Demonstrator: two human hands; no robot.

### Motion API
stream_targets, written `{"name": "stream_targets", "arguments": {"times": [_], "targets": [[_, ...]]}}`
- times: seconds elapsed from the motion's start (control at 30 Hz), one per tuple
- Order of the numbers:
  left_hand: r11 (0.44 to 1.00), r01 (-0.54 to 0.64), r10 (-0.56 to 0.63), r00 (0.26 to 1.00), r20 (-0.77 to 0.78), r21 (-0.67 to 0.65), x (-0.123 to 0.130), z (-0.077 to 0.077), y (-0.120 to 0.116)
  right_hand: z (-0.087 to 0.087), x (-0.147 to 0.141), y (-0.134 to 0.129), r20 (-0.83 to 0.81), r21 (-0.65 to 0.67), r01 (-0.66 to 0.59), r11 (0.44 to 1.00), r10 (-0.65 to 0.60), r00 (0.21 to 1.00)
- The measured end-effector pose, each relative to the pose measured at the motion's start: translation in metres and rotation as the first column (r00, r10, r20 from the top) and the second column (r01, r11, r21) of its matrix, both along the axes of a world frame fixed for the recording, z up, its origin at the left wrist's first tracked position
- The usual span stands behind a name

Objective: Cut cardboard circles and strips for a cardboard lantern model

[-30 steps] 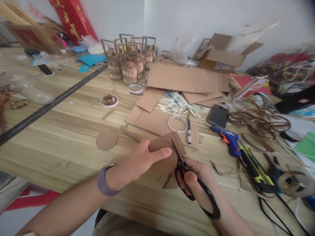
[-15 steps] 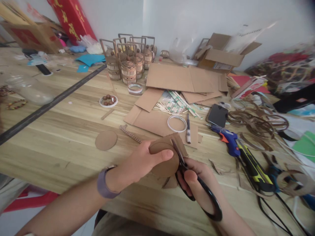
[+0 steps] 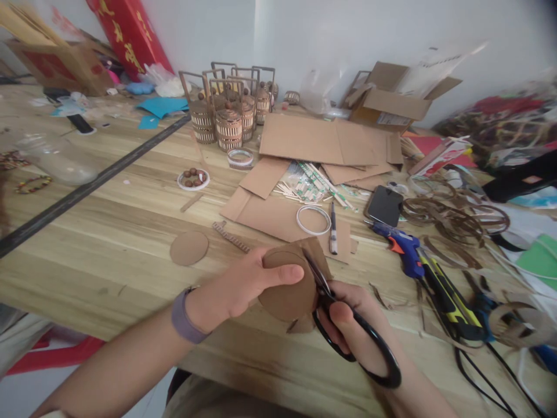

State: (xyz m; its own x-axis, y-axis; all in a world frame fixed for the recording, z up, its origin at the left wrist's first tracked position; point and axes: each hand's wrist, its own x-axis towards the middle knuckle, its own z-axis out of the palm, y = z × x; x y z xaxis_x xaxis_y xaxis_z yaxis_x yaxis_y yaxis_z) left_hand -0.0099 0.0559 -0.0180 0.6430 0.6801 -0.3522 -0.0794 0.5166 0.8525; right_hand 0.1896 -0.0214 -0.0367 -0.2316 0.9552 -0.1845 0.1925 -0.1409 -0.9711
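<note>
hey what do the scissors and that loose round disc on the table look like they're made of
The scissors have greyish, slightly shiny metal blades, probably steel, and glossy black handles, likely plastic. The disc looks like matte cardboard, given its flat brown face.

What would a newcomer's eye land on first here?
Probably the black-handled scissors in the right hand, blades at the cardboard piece that the left hand holds, low in the centre. Next, the cluster of small slatted baskets with tall handles, standing toward the back by the wall. Then the blue glue gun with its orange trigger, lying to the right of the hands.
</note>
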Motion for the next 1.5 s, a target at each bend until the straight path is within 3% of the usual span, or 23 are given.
{"name": "stream_targets", "arguments": {"times": [0.17,0.23,0.3,0.37,0.47,0.7,0.87,1.1,1.27,1.5], "targets": [[0.974,0.083,-0.053,0.988,0.146,-0.213,0.003,-0.001,0.003,-0.003,0.006,0.005,-0.040,-0.026,-0.083,0.996,0.082,0.996],[0.977,0.011,0.017,0.991,0.130,-0.211,0.000,-0.003,0.006,0.000,0.005,0.007,-0.027,0.012,-0.095,0.995,0.096,0.995],[0.988,-0.131,0.137,0.988,0.072,-0.081,-0.006,-0.007,0.010,0.004,0.004,0.010,0.006,0.065,-0.099,0.993,0.099,0.995],[0.963,-0.239,0.239,0.971,0.018,0.123,-0.013,-0.013,0.014,0.009,0.004,0.011,0.048,0.097,-0.081,0.992,0.076,0.996],[0.921,-0.278,0.291,0.957,-0.005,0.272,-0.015,-0.021,0.016,0.014,0.007,0.012,0.129,0.119,-0.055,0.991,0.040,0.991],[0.972,-0.216,0.214,0.976,0.035,0.090,0.000,-0.011,0.009,0.011,0.011,0.011,0.240,0.093,-0.072,0.993,0.047,0.970],[0.972,-0.200,0.216,0.967,-0.134,0.125,0.001,-0.010,0.005,0.015,0.010,0.011,0.261,0.074,-0.076,0.994,0.054,0.964],[0.960,-0.215,0.248,0.951,-0.187,0.180,0.003,-0.009,0.004,0.016,0.011,0.010,0.244,0.031,-0.135,0.990,0.124,0.962],[0.951,-0.074,0.154,0.956,-0.250,0.302,0.003,-0.006,0.002,0.013,0.010,0.010,0.199,0.022,-0.122,0.992,0.116,0.973],[0.965,-0.118,0.169,0.963,-0.209,0.236,0.008,-0.001,-0.002,0.011,0.008,0.011,0.258,0.072,-0.126,0.989,0.104,0.961]]}}
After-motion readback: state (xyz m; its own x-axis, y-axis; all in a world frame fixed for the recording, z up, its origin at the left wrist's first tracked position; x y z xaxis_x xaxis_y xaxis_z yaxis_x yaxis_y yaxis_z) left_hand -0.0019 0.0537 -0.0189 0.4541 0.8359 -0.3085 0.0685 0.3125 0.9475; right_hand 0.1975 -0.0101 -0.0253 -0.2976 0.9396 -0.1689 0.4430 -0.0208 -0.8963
